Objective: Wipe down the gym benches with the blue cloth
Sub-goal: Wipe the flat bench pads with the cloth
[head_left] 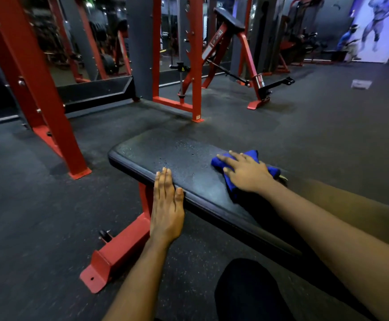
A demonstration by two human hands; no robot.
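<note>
A flat gym bench with a black pad (165, 154) on a red steel frame (121, 251) runs from the middle toward the lower right. Small droplets speckle the pad's far end. The crumpled blue cloth (231, 188) lies on the pad's right side. My right hand (246, 173) presses flat on top of the cloth, fingers spread. My left hand (167, 205) rests flat on the pad's near edge, fingers together and straight, thumb on the pad's rim, holding nothing.
Red rack uprights (33, 89) stand on the left, and another red frame (196, 89) stands behind the bench. A red angled machine (246, 54) sits at the back. A person in blue (346, 40) is far right. Dark rubber floor (328, 126) surrounds the bench. My dark-clothed knee (246, 290) is at the bottom.
</note>
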